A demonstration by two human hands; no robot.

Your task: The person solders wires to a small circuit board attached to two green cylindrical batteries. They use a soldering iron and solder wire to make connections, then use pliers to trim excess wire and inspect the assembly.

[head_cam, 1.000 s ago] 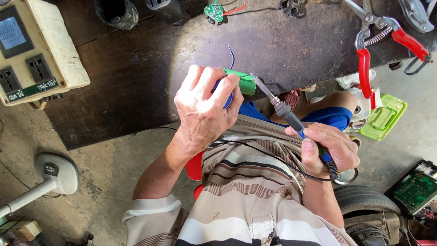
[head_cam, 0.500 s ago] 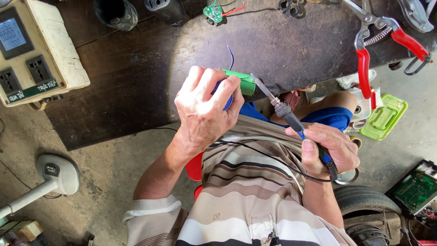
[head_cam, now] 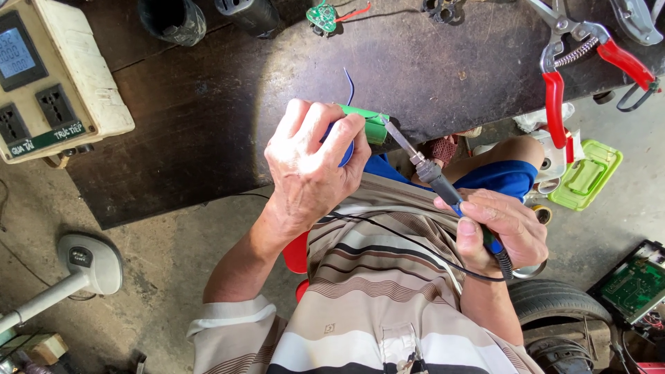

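A: Report the frame from left to right.

B: Upper left: a cream power box (head_cam: 59,76) with sockets and a small display sits on the dark workbench (head_cam: 208,118). Lower left: a white lamp base (head_cam: 86,263) stands on the concrete floor.

A: State the left hand's pose.

B: The left hand (head_cam: 308,163) is at centre frame, forearm rising from the lower middle, wrist bent, back of the hand toward the camera. Its fingers are curled and clenched around a small green and blue part (head_cam: 364,125), held just over the near edge of the workbench. A thin blue wire (head_cam: 350,83) stands up from the part.

A: State the right hand's pose.

B: The right hand (head_cam: 495,225) is at right of centre, lower than the left. It is closed in a pen-type grasp around the blue handle of a soldering iron (head_cam: 443,187). The iron slants up and left; its tip meets the green end of the part. A black cord (head_cam: 415,246) runs from the handle across the striped shirt.

A: Far right?

B: Red-handled pliers (head_cam: 582,62) lie on the bench at upper right; a green tray (head_cam: 589,176) lies on the floor below them.
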